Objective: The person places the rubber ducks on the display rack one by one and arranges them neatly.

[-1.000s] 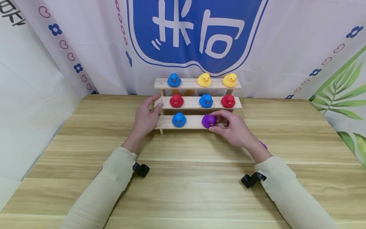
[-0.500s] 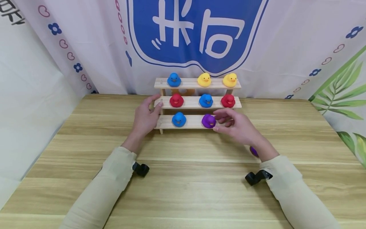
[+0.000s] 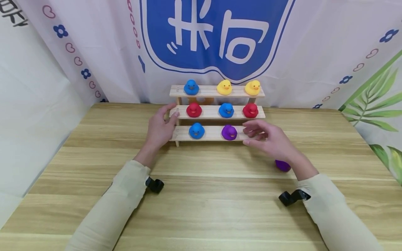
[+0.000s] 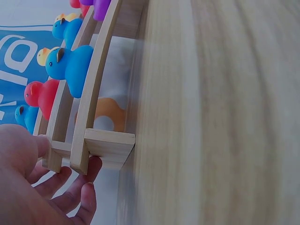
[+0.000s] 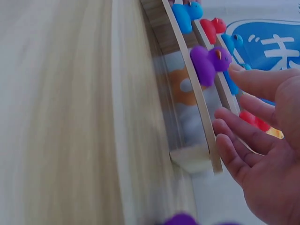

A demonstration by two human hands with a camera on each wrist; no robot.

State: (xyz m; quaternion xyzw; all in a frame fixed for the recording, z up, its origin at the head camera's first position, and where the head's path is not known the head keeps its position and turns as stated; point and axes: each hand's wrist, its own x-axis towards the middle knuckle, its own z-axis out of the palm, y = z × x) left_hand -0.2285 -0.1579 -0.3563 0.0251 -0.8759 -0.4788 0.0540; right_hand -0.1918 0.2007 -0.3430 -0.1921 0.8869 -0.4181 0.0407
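A three-tier wooden display shelf [image 3: 211,134] stands at the back of the table, carrying rubber ducks. My left hand [image 3: 161,126] holds its left end, thumb and fingers around the ends of the boards in the left wrist view. On the bottom tier sit a blue duck [image 3: 196,131] and a purple duck [image 3: 229,132]. My right hand [image 3: 271,138] hovers by the right end of that tier, fingers loosely bent and holding nothing. It is apart from the purple duck. Another purple duck [image 3: 283,166] lies on the table, partly hidden by my right wrist.
The middle tier bears a red duck [image 3: 194,110], a blue duck [image 3: 226,110] and another red duck [image 3: 250,111]. On top are a blue duck [image 3: 191,87] and two yellow ducks [image 3: 224,87]. A printed curtain [image 3: 110,45] hangs close behind the shelf.
My right hand has let go of the purple duck on the bottom tier and moved off to the right. More of the purple duck on the table shows. The left hand has stayed put.
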